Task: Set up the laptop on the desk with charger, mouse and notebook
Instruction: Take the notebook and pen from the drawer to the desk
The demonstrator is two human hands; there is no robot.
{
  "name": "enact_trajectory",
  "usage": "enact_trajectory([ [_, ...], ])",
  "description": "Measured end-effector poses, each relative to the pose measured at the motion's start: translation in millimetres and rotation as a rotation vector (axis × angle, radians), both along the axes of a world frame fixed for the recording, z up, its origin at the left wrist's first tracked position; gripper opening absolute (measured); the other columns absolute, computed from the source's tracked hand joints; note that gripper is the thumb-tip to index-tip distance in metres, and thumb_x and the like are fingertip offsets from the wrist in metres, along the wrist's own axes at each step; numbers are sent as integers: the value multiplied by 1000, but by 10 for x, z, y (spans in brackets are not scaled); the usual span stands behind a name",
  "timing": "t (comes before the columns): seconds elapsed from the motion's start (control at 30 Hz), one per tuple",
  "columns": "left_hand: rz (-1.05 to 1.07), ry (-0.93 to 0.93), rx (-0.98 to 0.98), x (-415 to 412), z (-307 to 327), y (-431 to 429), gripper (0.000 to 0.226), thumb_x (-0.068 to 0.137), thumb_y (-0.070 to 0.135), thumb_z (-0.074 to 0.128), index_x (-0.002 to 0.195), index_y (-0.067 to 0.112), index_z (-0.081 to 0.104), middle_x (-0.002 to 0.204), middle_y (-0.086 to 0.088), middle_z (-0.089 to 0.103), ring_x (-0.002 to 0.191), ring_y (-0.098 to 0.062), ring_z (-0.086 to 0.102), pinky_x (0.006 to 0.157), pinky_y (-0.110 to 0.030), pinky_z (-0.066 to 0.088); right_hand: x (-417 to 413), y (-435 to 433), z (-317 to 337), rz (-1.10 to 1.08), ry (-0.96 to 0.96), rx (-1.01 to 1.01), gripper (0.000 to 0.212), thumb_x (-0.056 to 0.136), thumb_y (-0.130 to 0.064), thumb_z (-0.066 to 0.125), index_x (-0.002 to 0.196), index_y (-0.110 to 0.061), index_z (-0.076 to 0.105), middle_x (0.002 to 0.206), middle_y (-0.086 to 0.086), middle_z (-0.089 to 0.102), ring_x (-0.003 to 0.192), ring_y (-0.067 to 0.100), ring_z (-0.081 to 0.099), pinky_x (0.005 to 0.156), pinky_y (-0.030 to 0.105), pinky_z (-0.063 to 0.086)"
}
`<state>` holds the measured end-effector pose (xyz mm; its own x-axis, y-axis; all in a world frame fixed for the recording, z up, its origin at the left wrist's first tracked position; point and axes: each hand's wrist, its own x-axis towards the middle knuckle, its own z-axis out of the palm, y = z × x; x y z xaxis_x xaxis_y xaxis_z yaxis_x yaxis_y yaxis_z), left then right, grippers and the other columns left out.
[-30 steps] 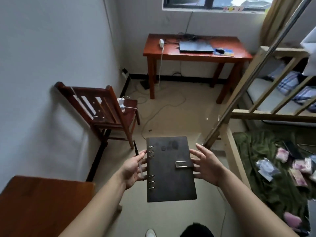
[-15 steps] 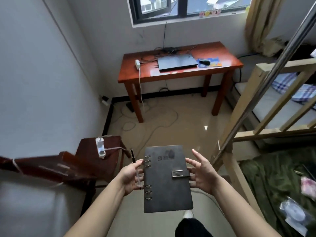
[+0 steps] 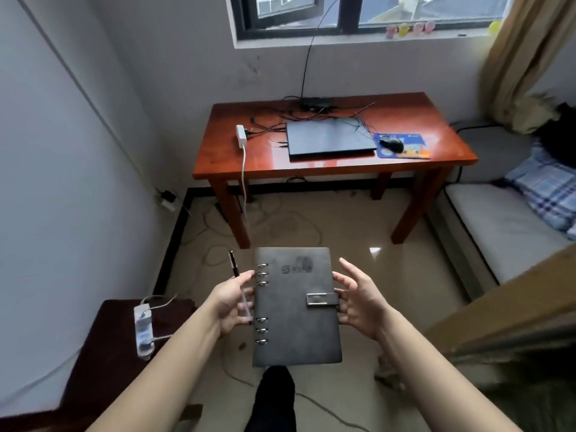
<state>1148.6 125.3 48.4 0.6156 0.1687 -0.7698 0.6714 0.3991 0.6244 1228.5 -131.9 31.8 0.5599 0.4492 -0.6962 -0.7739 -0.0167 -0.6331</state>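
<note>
While the person stands on the floor well short of the table (image 3: 436, 120), the notebook (image 3: 296, 310) is held flat in the air between both hands, closed, with its clasp strap fastened on the right edge and its metal rings on the left. At the ring edge the left hand (image 3: 232, 302) has its thumb on top, and its grip also traps a pen (image 3: 240, 288), whose dark cap sticks out beyond the thumb. The fingers under the cover are hidden, so how far they curl is unclear. On the other side the right hand (image 3: 361, 304) keeps a wide grip, fingers spread and nearly straight, with the tips touching the notebook's edge by the clasp. On the table a closed laptop (image 3: 330, 138) lies near the middle with black cables tangled behind it. Just to its right a mouse (image 3: 392, 144) sits on a blue mouse pad (image 3: 414, 149). Left of the laptop lies a white block (image 3: 240, 136), perhaps a power strip, its white cord hanging over the front edge. A bed (image 3: 498, 232) stands to the right.
</note>
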Motion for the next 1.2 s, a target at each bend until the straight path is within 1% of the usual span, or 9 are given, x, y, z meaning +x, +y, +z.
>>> enact_trajectory([
  [0.13, -30, -21, 5, 1137, -52, 299, 25, 100, 37, 49, 116, 25, 62, 99, 0, 66, 69, -17, 40, 74, -36, 47, 978, 363, 34, -77, -29, -72, 50, 88, -66, 54, 117, -29, 70, 123, 9, 73, 114, 33, 69, 88, 43, 52],
  [0.23, -80, -26, 47, 1963, 47, 431, 24, 99, 38, 51, 115, 25, 62, 108, 1, 69, 76, -18, 54, 75, -35, 48, 1640, 485, 141, -121, -34, -83, 46, 87, -65, 55, 112, -31, 74, 123, 8, 73, 117, 35, 67, 100, 47, 49],
  [0.33, -180, -58, 72, 2791, 164, 472, 21, 98, 39, 50, 102, 27, 67, 102, 4, 72, 80, -19, 64, 70, -33, 48, 2264, 492, 238, -215, -41, -78, 44, 89, -64, 54, 112, -33, 74, 118, 4, 75, 113, 32, 69, 105, 49, 46],
  [0.53, -366, -92, 99, 4186, 278, 147, 25, 91, 38, 53, 78, 33, 74, 88, 7, 73, 72, -18, 61, 75, -34, 44, 3289, 285, 304, -391, -75, -85, 40, 91, -62, 51, 108, -36, 75, 106, -2, 76, 102, 25, 68, 91, 41, 48],
  [0.67, -383, -140, 115, 5203, 269, -259, 25, 98, 38, 48, 92, 29, 71, 91, 8, 73, 74, -14, 64, 73, -31, 46, 4212, -56, 218, -480, -104, -86, 47, 92, -60, 52, 126, -32, 67, 114, -1, 74, 107, 24, 66, 82, 36, 49],
  [0.83, -367, -226, 105, 6290, 370, -749, 24, 100, 32, 45, 93, 26, 67, 93, 7, 75, 75, -16, 67, 69, -30, 47, 5359, -457, 253, -511, -131, -72, 39, 93, -58, 51, 115, -32, 71, 114, -5, 73, 105, 20, 66, 78, 33, 48],
  [1.07, -334, -307, 140, 7636, 531, -1300, 42, 102, 28, 40, 79, 31, 74, 81, 14, 74, 71, -8, 65, 64, -26, 40, 6855, -952, 389, -494, -169, -85, 34, 96, -51, 49, 104, -27, 72, 78, -13, 77, 67, 9, 74, 52, 20, 52],
  [1.1, -322, -303, 136, 7795, 511, -1375, 37, 102, 28, 41, 83, 29, 73, 82, 11, 73, 70, -9, 64, 61, -26, 39, 7034, -1014, 384, -483, -166, -95, 33, 96, -50, 50, 104, -26, 72, 80, -11, 77, 68, 10, 74, 52, 20, 53],
  [1.2, -284, -260, 150, 8215, 406, -1565, 20, 100, 25, 42, 106, 24, 61, 95, -2, 63, 70, -16, 53, 57, -27, 34, 7515, -1194, 315, -451, -167, -152, 36, 93, -49, 54, 110, -24, 73, 96, -3, 75, 89, 20, 70, 80, 30, 52],
])
